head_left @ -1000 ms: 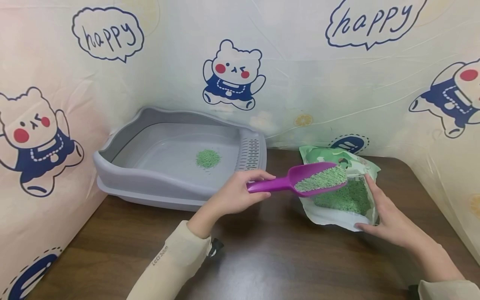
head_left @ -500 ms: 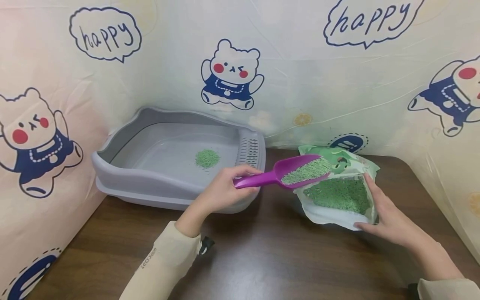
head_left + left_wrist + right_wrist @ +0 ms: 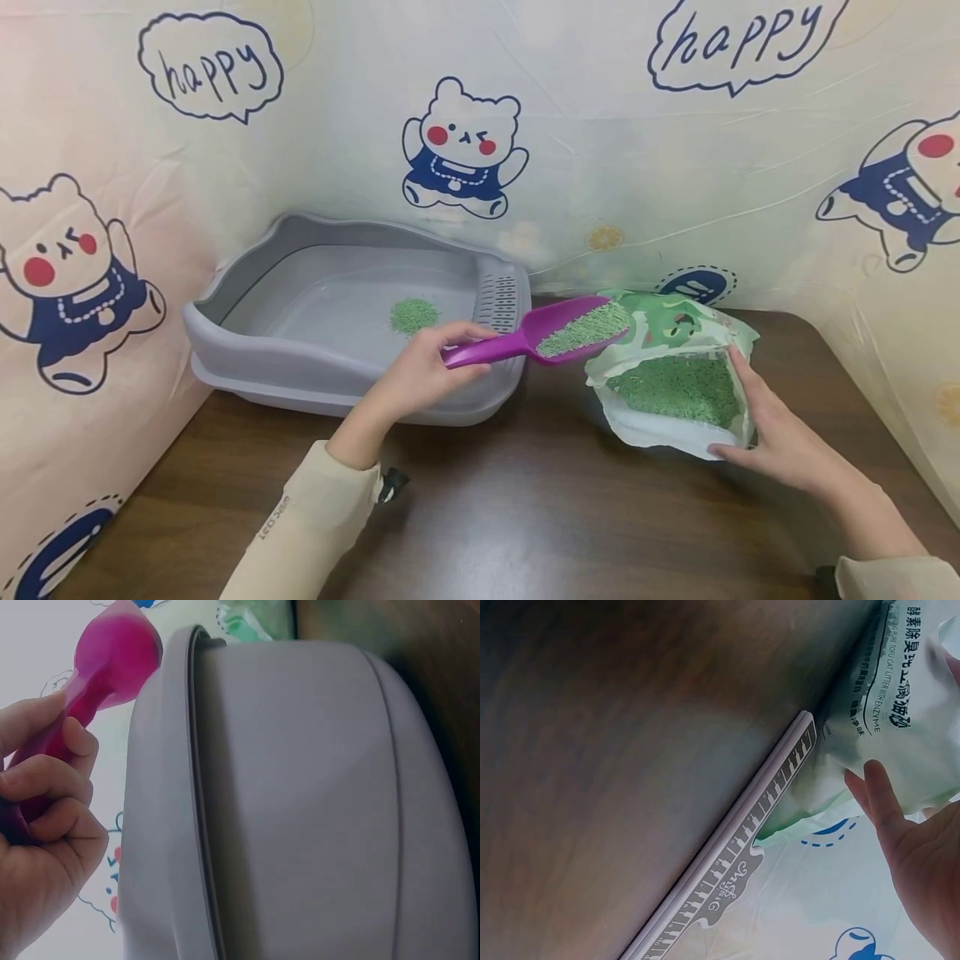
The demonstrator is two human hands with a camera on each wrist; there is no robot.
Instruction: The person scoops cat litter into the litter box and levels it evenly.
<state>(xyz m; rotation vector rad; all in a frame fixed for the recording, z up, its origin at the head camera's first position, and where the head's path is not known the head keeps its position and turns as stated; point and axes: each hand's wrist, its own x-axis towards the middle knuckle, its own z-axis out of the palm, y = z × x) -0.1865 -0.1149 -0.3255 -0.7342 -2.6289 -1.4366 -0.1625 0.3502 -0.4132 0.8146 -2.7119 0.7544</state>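
My left hand (image 3: pixel 420 367) grips the handle of a purple scoop (image 3: pixel 555 329), which bears a heap of green cat litter pellets (image 3: pixel 588 329). The scoop hangs between the grey litter box (image 3: pixel 352 392) and the cat litter bag (image 3: pixel 630 429), its tip overlapping the bag's edge in the head view. In the left wrist view, fingers (image 3: pixel 56 780) curl round the scoop handle. My right hand (image 3: pixel 780 437) rests against the right side of the bag's mouth, fingers straight and spread. Green pellets (image 3: pixel 678 392) show inside the bag. A small pellet pile (image 3: pixel 414 317) lies on the litter box floor.
Slots pierce the litter box's right-hand ledge (image 3: pixel 498 302). In the right wrist view, a flat bar with a piano-key print (image 3: pixel 735 840) lies beside the bag. A cartoon-printed cloth (image 3: pixel 577 167) hangs behind the brown wooden table (image 3: pixel 525 517).
My left hand has carried the loaded scoop leftward and slightly up, from over the bag's mouth toward the litter box. My right hand stays at the bag.
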